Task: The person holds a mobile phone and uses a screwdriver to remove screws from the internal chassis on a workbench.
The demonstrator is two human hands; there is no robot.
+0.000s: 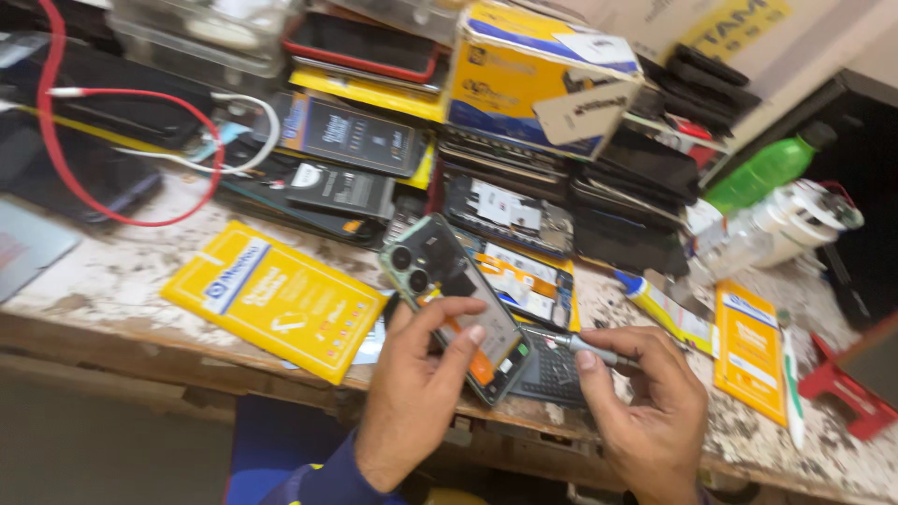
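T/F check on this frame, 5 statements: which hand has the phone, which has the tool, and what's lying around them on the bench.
1. The left hand holds an opened phone with its back cover off. True.
2. The right hand is empty. False: it grips a small screwdriver, tip pointing toward the phone.
3. A yellow flat package lies on the workbench to the left of the phone. True.
4. The green bottle lies at the bench's near left corner. False: it is at the far right.
5. A red cable loops at the far left of the bench. True.
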